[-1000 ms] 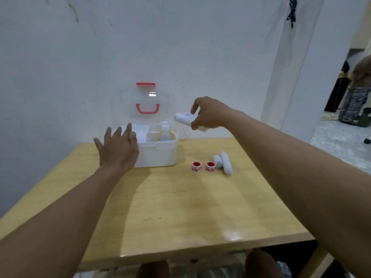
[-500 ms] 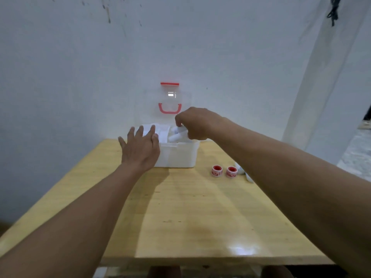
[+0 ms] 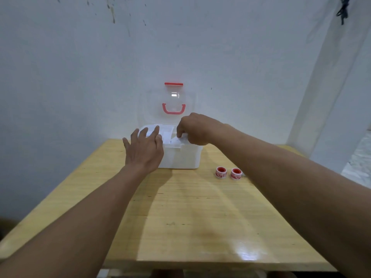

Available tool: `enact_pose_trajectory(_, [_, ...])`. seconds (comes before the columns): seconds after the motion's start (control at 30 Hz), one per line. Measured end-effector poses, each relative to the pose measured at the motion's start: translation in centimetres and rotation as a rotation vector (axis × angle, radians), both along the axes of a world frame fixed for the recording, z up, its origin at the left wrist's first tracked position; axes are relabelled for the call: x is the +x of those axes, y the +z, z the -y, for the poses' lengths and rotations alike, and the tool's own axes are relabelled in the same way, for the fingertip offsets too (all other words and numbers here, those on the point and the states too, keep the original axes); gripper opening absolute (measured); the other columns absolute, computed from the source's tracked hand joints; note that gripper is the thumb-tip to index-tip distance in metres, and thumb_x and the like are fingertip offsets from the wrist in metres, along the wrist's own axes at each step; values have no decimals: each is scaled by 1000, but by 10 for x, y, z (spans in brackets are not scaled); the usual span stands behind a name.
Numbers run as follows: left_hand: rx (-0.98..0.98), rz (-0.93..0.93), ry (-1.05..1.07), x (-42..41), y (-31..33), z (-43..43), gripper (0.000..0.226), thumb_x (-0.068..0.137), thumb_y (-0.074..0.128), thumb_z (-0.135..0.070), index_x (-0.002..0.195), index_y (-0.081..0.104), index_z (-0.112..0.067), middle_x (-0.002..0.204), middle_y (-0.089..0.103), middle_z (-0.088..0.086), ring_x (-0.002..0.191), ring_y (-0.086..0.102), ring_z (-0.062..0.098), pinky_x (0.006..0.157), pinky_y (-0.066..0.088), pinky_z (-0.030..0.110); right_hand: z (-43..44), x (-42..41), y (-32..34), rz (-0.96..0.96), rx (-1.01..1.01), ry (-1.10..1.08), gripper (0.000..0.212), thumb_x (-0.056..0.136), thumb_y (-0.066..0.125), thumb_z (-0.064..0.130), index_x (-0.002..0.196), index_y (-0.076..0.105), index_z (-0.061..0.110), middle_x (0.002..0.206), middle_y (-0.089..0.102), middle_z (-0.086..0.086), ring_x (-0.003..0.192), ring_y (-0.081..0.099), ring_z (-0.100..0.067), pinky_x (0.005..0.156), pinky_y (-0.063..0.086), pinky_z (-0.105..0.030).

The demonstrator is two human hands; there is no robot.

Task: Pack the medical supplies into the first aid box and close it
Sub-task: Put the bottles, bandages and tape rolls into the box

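The white first aid box (image 3: 180, 157) stands at the back of the wooden table, its clear lid (image 3: 173, 101) with red handle and red latch raised against the wall. My left hand (image 3: 145, 149) lies flat against the box's front left corner, fingers straight. My right hand (image 3: 195, 129) reaches into the right side of the box, fingertips curled down on a white roll (image 3: 178, 139) lying inside. Two small red and white tape rolls (image 3: 221, 172) (image 3: 236, 173) sit on the table to the right of the box. My right forearm hides whatever lies beyond them.
The wooden table (image 3: 180, 217) runs from the wall to a near edge at the bottom of the view. A white wall stands close behind the box. A white pillar (image 3: 331, 97) rises at the right.
My right hand carried the white roll from above the table's right side down into the box. My head moved closer; the left hand stayed at the box's corner.
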State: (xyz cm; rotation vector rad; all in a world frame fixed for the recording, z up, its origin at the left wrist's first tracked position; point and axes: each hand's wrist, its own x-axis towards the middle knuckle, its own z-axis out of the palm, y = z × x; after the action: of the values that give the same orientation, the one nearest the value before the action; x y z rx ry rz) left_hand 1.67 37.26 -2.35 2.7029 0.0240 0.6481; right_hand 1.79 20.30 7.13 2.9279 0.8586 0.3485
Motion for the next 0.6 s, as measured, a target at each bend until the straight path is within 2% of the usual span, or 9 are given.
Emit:
enact_pose_trajectory(0.07, [-2,0,-3,0,0,0,54,100,14,-41,152,28,-33,157,31,8,148,12,29,116,6,59,3,2,-1,2,10,6,39,92,56,-1,124,69,17,128,64,-4,118,56,-23,92,45,-29])
enact_pose_trajectory(0.13, [-6,2,-3,0,0,0,54,101,15,-41,152,28,-33,157,31,7,148,12,29,116,6,59,5,4,-3,23,9,1,39,92,56,2,121,71,23,122,65,-3,116,50,-24,83,44,-31])
enact_pose_trajectory(0.23, [-13,8,-3,0,-1,0,53,101,15,-41,151,29,-33,156,32,7,148,12,28,117,6,59,5,4,-2,46,-46,6,37,94,56,6,120,72,28,115,66,2,107,41,-22,77,31,-31])
enact_pose_trajectory(0.3, [-13,11,-3,0,-1,0,53,101,16,-41,151,30,-33,156,33,7,147,13,28,117,7,59,4,5,-2,34,-72,9,38,95,54,7,122,71,28,115,66,3,100,36,-19,76,28,-31])
enact_pose_trajectory(0.5, [-23,16,-2,0,-1,0,53,101,16,-40,151,31,-33,155,34,6,147,13,28,116,7,58,1,6,-4,49,-114,17,31,96,59,13,120,72,27,118,66,2,97,36,-16,75,31,-29])
enact_pose_trajectory(0.6, [-20,17,-1,0,-1,0,52,101,17,-40,151,31,-33,154,35,7,147,13,28,116,7,58,0,6,-4,66,-179,19,31,94,60,12,118,73,28,118,61,-2,106,44,-23,76,33,-30])
